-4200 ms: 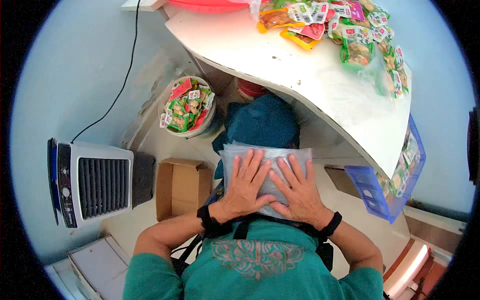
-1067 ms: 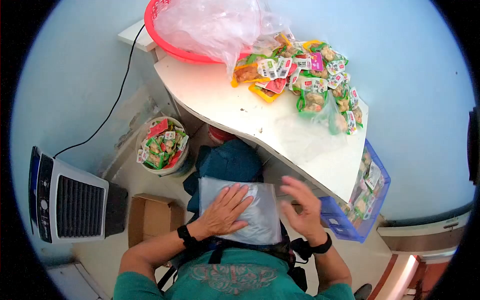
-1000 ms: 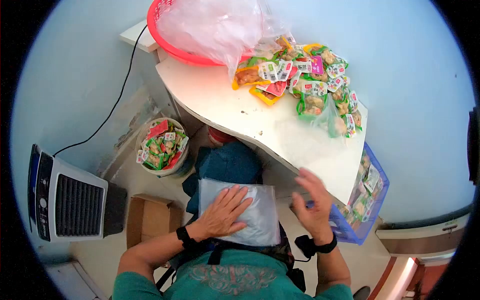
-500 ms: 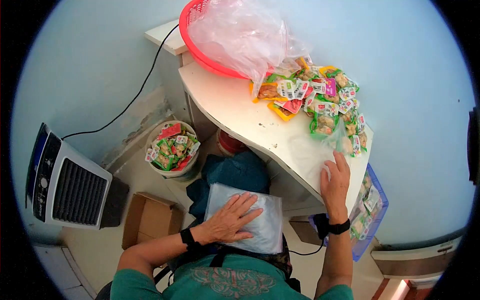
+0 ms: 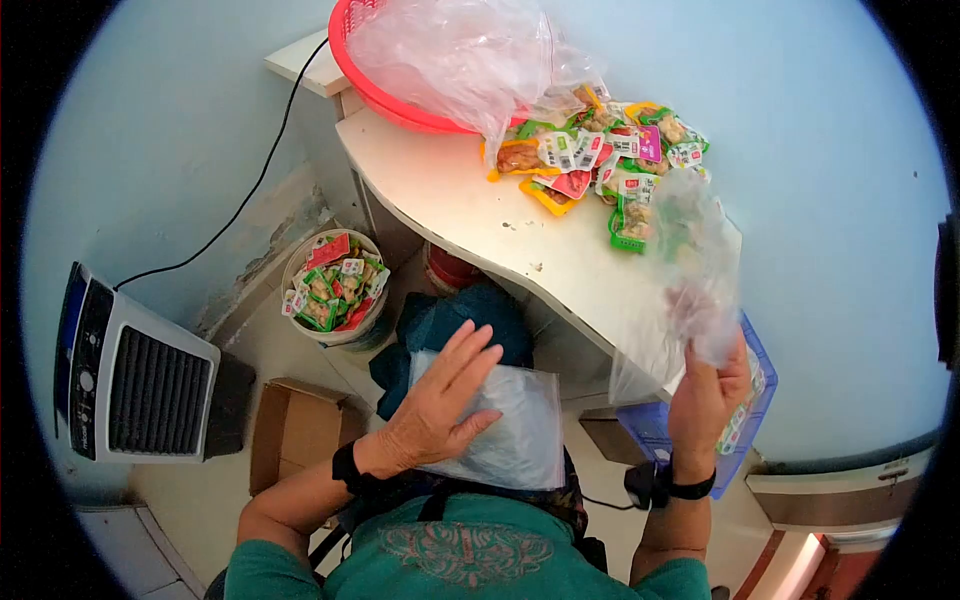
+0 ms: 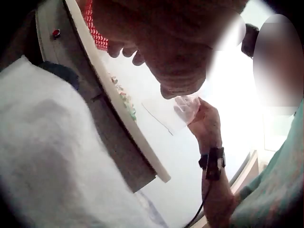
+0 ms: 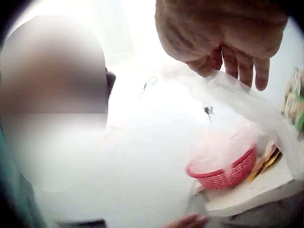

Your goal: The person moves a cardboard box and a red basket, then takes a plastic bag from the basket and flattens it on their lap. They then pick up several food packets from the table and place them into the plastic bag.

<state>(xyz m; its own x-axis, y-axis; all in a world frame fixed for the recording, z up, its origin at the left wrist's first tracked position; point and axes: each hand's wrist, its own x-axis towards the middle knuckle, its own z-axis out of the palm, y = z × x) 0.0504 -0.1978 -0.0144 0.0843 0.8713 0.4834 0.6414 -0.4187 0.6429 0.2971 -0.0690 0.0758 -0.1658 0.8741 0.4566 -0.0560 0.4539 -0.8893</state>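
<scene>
My right hand (image 5: 703, 400) pinches a clear plastic bag (image 5: 690, 240) and holds it up at the table's right end; in the right wrist view the bag (image 7: 228, 95) hangs from the fingers of that hand (image 7: 223, 38). The left hand (image 5: 437, 400), fingers extended, is over a stack of clear flat bags (image 5: 515, 430) on the lap; whether it touches them I cannot tell. Behind the raised bag, small food packets (image 5: 630, 215) lie piled on the white table (image 5: 450, 190).
A red basket (image 5: 385, 105) of clear plastic stands at the table's back left. Below are a bucket of packets (image 5: 335, 285), a cardboard box (image 5: 300, 440) and an air cooler (image 5: 150, 380) on the left, and a blue crate (image 5: 645, 425) on the right.
The right hand has gone from the lap to the table and lifted a clear bag from beside the packets. The left hand, flat on the stack before, has its fingers raised.
</scene>
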